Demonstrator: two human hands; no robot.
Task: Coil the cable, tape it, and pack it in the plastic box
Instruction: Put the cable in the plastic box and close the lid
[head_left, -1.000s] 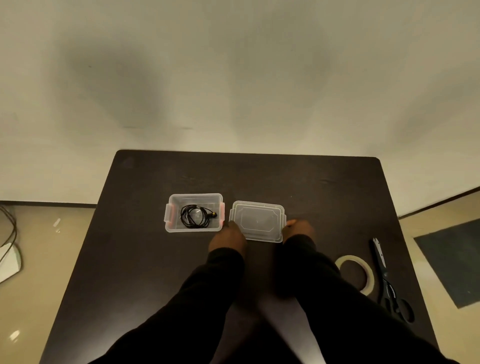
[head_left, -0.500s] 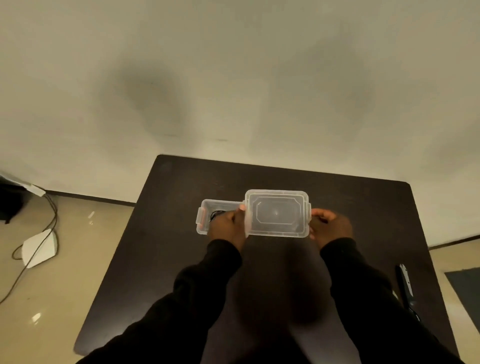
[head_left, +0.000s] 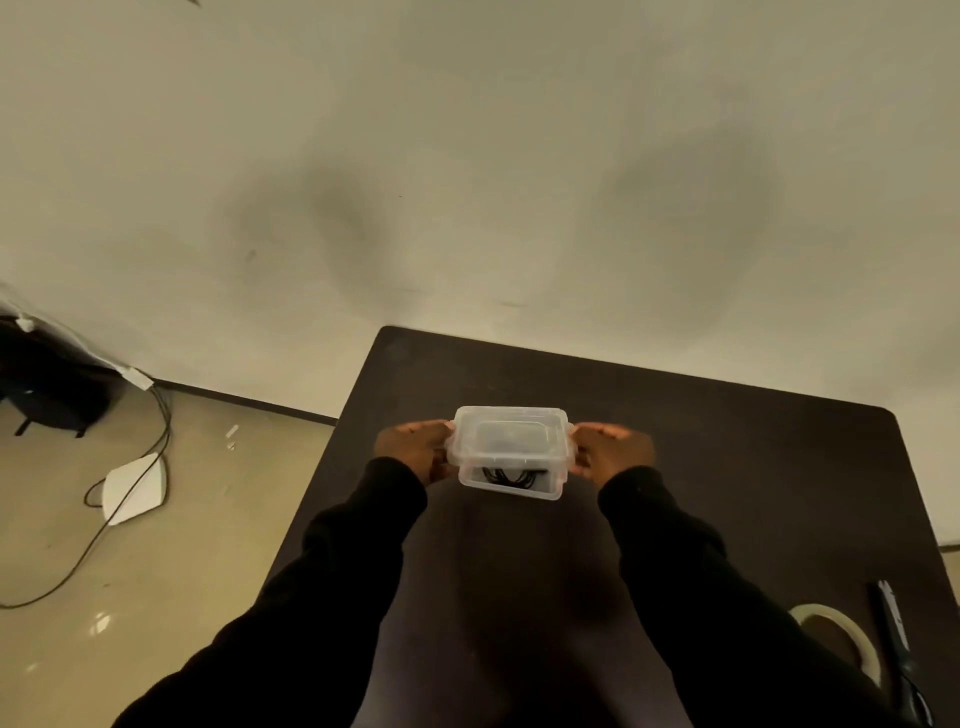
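A clear plastic box (head_left: 511, 488) stands on the dark table (head_left: 727, 467) with its clear lid (head_left: 509, 434) lying on top of it. The coiled black cable (head_left: 511, 477) shows through the box's front wall. My left hand (head_left: 415, 449) grips the left end of the lid and box. Pressed against the right end is my right hand (head_left: 613, 449). Both sleeves are black.
A tape roll (head_left: 841, 639) and scissors (head_left: 896, 644) lie at the table's right front corner. On the floor to the left are a white device (head_left: 135, 488), a black cord (head_left: 104, 530) and a dark bag (head_left: 47, 384). A pale wall stands behind the table.
Both hands lifted the lid from the table beside the box, carried it left and set it on top of the box. The view shifted to the left.
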